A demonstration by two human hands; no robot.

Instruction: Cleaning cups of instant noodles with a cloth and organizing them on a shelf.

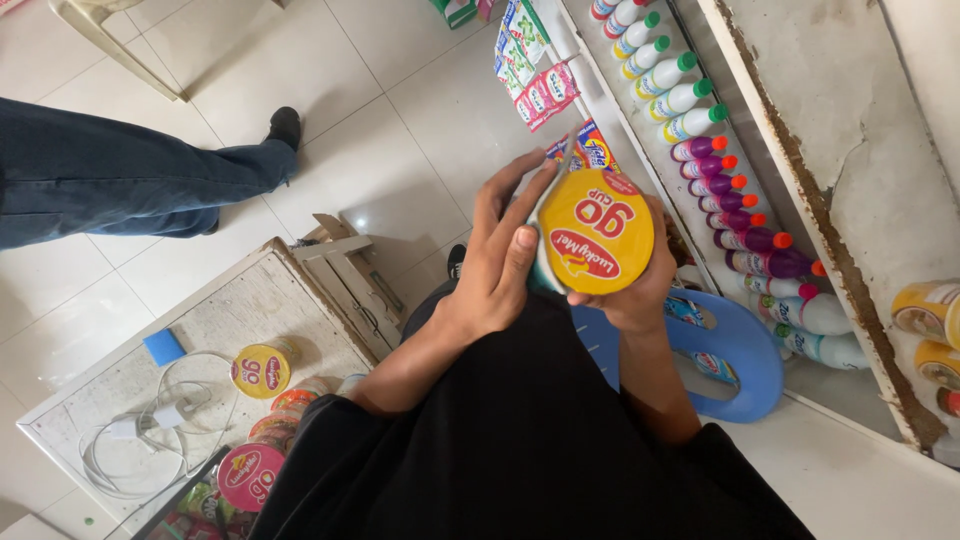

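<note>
I hold a noodle cup with a yellow lid [596, 232] in front of my chest, its lid facing the camera. My left hand [500, 255] wraps the cup's left side, thumb against the rim. My right hand [640, 290] grips it from below and the right, fingers partly hidden behind the cup. Both forearms come out of black sleeves. Several more cups lie on the low table at lower left, one with a yellow lid [262, 368] and one with a pink lid [250, 476].
A worn low table [240, 300] holds a white charger cable [150, 425] and a blue block [163, 346]. Shelves at right carry bottles with green caps [670, 72] and purple bottles [735, 205]. A blue plastic stool [745, 350] stands below. Another person's leg in jeans [120, 170] crosses the tiled floor.
</note>
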